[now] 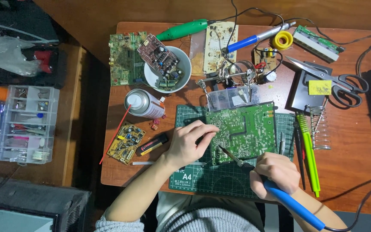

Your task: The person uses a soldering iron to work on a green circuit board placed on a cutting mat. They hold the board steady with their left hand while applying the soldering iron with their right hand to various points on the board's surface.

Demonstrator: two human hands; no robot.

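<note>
Your grey-sleeved arms come in from the bottom edge; right hand (275,174) is fisted tight around the blue-handled soldering iron (295,205), tip resting on the lower left part of the green circuit board (243,131). Left hand (190,144) sits at the board's left edge, fingers curled and pressed onto it, holding it flat. Board lies solder side up on the green cutting mat (220,176), which covers the near-centre of the brown wooden table (353,146). Just right of the board: small metal tool, then a black and a green pen-like tool (310,154) lying side by side, with the coiled iron stand (320,129) beyond them. Behind the board, touching its far edge, a clear plastic parts box (230,98); further back a helping-hands clamp with magnifier (241,71). Left of the board: spray can (144,104) with red straw, small yellow circuit board (126,142), black marker-like stick (152,144). Far-left of the board, a white bowl (168,68) full of scrap boards. Far-right of it, scissors (336,81) and a yellow solder spool (282,40). Well left of the board, off the table, a lower wooden surface carries a clear compartment organiser (24,124). Room around is dim, floor dark.
</note>
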